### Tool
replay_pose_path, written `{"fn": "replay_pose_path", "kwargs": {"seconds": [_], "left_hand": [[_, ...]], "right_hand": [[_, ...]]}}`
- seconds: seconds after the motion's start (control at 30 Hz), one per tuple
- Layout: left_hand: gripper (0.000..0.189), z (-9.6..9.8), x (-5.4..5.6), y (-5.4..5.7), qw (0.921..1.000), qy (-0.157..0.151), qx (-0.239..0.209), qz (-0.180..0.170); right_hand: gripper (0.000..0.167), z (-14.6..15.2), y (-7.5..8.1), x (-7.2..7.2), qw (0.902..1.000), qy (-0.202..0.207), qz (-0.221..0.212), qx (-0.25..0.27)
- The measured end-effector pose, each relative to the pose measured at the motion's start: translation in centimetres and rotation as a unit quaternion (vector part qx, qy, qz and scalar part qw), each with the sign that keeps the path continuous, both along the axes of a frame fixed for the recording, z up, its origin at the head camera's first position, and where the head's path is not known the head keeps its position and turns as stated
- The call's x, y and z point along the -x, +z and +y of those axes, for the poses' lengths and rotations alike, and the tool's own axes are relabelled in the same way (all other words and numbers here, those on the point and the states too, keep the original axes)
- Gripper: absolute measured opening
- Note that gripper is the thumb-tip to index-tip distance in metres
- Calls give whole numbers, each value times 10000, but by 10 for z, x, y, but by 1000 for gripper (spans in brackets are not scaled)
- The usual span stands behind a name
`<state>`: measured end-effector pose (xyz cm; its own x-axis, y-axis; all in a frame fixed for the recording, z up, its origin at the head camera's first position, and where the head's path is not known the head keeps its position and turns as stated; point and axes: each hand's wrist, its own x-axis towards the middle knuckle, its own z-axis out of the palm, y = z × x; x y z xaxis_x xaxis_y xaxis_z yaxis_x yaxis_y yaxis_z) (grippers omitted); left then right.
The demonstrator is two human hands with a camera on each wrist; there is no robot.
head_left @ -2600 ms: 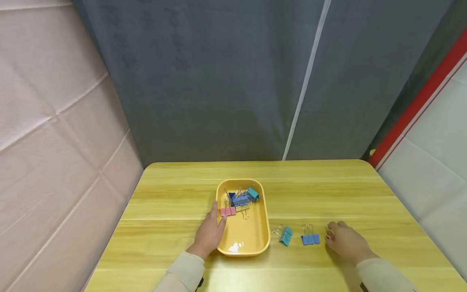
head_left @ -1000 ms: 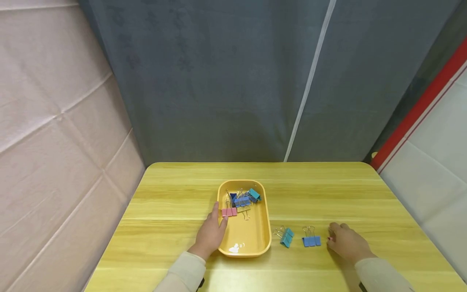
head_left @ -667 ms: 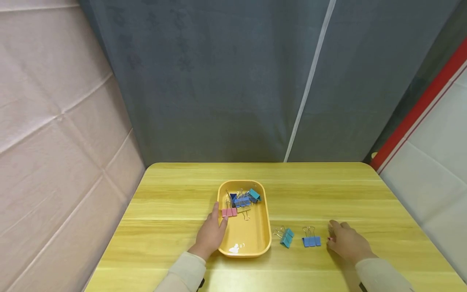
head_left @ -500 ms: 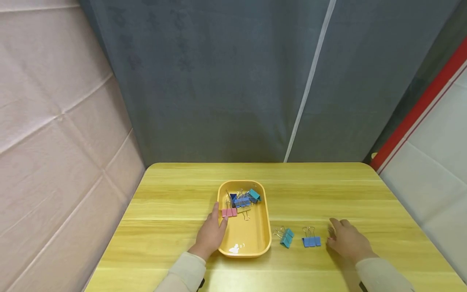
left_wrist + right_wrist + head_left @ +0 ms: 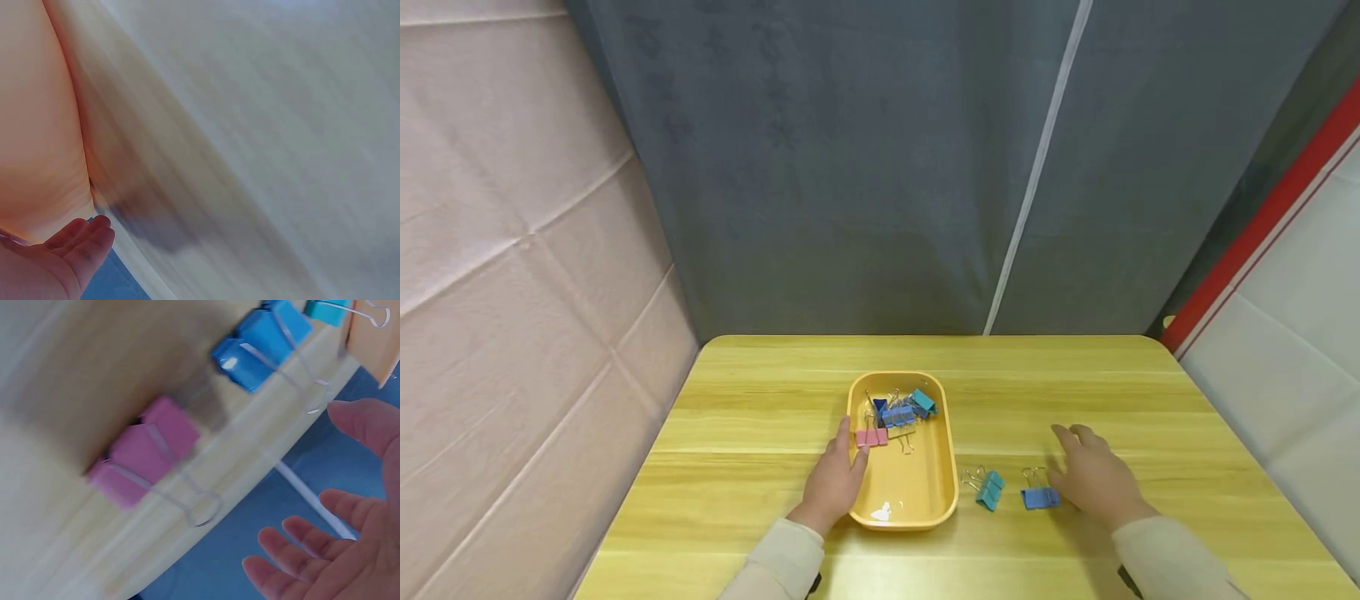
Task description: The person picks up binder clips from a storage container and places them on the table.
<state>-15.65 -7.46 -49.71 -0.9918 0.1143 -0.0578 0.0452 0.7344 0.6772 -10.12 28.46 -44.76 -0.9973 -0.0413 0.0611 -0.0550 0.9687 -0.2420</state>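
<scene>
A yellow tray point(image 5: 917, 496) holds several binder clips point(image 5: 898, 416) at its far end. My left hand point(image 5: 829, 483) grips its left rim, thumb over the edge and fingers along the outside; the left wrist view shows those fingers beside the tray wall point(image 5: 37, 112). Over the table, fingers spread and holding nothing, my right hand point(image 5: 1097, 479) hovers at the right of a blue binder clip point(image 5: 1040, 498). A teal binder clip point(image 5: 990, 490) lies between that one and the tray. The right wrist view shows a pink binder clip point(image 5: 147, 453) standing on the table, hidden in the head view.
The wood-grain table point(image 5: 760, 400) has rounded far corners. A dark grey curtain point(image 5: 820, 167) with a pale strip hangs behind it. Pale cloth point(image 5: 527, 333) covers the left side, and a white panel with a red edge point(image 5: 1270, 225) stands at the right.
My right hand has let go of the pink binder clip, spread its fingers and moved up and left toward the blue one. My left hand and the tray have stayed in place.
</scene>
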Motion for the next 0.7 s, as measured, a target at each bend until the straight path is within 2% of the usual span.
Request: {"fn": "replay_pose_path", "kwargs": {"seconds": [0.23, 0.7], "left_hand": [[64, 0, 0, 0, 10000, 33, -32, -11], [65, 0, 0, 1, 10000, 20, -67, -8]], "right_hand": [[70, -21, 9, 7, 9997, 217, -16, 60], [69, -66, 24, 32, 9949, 858, 496, 197]]}}
